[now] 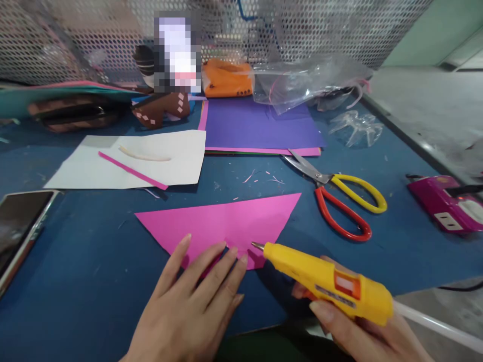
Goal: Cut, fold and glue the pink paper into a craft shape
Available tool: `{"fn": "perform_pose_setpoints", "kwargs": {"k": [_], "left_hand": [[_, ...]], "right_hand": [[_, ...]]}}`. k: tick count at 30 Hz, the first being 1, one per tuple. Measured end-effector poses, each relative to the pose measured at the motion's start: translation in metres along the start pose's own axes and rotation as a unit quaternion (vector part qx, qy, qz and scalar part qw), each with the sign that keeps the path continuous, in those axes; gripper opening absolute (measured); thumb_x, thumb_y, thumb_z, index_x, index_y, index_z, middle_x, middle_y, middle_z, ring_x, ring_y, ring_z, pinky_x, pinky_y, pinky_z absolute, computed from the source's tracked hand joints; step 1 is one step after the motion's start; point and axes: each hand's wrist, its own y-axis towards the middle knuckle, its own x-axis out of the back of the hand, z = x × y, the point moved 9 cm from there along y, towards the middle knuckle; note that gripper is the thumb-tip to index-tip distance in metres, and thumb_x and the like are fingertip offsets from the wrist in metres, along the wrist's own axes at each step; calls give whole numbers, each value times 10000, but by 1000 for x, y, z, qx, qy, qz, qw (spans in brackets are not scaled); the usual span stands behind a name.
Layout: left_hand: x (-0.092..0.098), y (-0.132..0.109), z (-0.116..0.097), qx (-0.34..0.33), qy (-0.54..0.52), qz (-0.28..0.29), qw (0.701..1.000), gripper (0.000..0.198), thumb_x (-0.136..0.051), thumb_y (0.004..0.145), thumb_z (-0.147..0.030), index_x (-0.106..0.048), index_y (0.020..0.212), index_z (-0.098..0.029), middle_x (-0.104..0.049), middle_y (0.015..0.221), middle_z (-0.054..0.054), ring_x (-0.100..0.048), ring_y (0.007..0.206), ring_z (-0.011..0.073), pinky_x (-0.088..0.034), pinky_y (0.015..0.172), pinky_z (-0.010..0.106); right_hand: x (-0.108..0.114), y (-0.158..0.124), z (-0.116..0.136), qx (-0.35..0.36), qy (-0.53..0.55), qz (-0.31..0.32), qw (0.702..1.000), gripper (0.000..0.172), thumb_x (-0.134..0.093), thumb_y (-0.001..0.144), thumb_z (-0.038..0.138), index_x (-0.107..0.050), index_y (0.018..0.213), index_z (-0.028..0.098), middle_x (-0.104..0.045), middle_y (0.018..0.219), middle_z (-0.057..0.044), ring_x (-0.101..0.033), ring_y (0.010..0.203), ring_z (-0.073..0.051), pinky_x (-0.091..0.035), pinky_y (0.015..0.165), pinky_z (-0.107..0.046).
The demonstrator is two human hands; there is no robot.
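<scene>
A pink sheet of paper (226, 216), wide at the far side and narrowing toward me, lies on the blue table. My left hand (199, 291) rests on its near edge with the fingers stretched out, and they cover part of that edge. In my right hand (350, 322) is a yellow hot glue gun (324, 281), gripped around its handle, with a whitish glue stick (433, 322) coming out of the back. Its metal nozzle points left, just above the pink paper near my left fingertips. I cannot tell whether the nozzle touches the paper.
Scissors (320, 178) with one red and one yellow handle lie to the right. A white paper (169, 171) carries a pink strip (132, 170). Purple sheets (260, 125) are stacked behind. A phone (26, 221) lies left; a magenta power socket (445, 206) sits right.
</scene>
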Motion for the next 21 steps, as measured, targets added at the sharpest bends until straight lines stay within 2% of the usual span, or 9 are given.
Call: {"fn": "perform_pose_setpoints", "kwargs": {"k": [2, 5, 11, 14, 16, 19, 21], "left_hand": [[1, 1, 0, 15, -8, -11, 1000, 278, -479, 984, -261, -714, 1131, -268, -750, 1131, -33, -670, 1051, 185, -99, 1246, 431], [2, 0, 2, 59, -23, -36, 997, 297, -445, 995, -255, -719, 1108, -260, -753, 1097, -28, -647, 1089, 202, -127, 1238, 457], [0, -3, -1, 62, -23, -41, 997, 286, -495, 967, -219, -703, 1161, -245, -736, 1130, -2, -618, 1140, 213, -200, 1221, 464], [0, -3, -4, 46, -22, -45, 998, 299, -515, 958, -225, -686, 1202, -219, -725, 1171, 15, -603, 1169, 208, -245, 1214, 418], [0, -4, -6, 31, -18, -56, 998, 304, -506, 956, -207, -680, 1205, -203, -727, 1167, 18, -609, 1154, 191, -272, 1207, 386], [1, -8, -7, 16, -2, -103, 995, 306, -456, 968, -195, -693, 1162, -198, -740, 1115, 13, -629, 1106, 167, -301, 1193, 355], [6, -12, -9, 4, 21, -161, 987, 330, -411, 980, -203, -699, 1140, -193, -749, 1064, 20, -645, 1063, 159, -342, 1167, 343]], "right_hand": [[-3, -6, -13, -11, 3, 0, 1000, 308, -641, 893, 452, -730, 1088, 230, -792, 984, -89, -777, 815, -241, -646, 702, -275], [-5, -10, -22, -26, 2, -4, 1000, 393, -647, 880, 480, -713, 1162, 215, -784, 994, -109, -769, 820, -251, -649, 668, -294], [-1, 3, 0, -25, 29, -39, 998, 358, -599, 891, 523, -746, 880, 197, -755, 776, -73, -727, 680, -211, -621, 578, -254], [-4, 8, 10, -10, 63, -44, 997, 379, -548, 912, 530, -725, 828, 205, -713, 673, -37, -678, 572, -175, -589, 520, -224], [-4, 6, 8, -2, 68, -65, 996, 387, -561, 898, 553, -728, 843, 208, -713, 666, -35, -675, 560, -175, -594, 532, -229], [-3, -1, -5, 6, 44, -135, 990, 430, -622, 847, 604, -755, 888, 198, -768, 817, -92, -740, 729, -236, -627, 633, -280], [-3, -5, -16, 9, 33, -174, 984, 460, -652, 815, 631, -771, 888, 193, -777, 869, -110, -751, 778, -257, -633, 696, -308]]}}
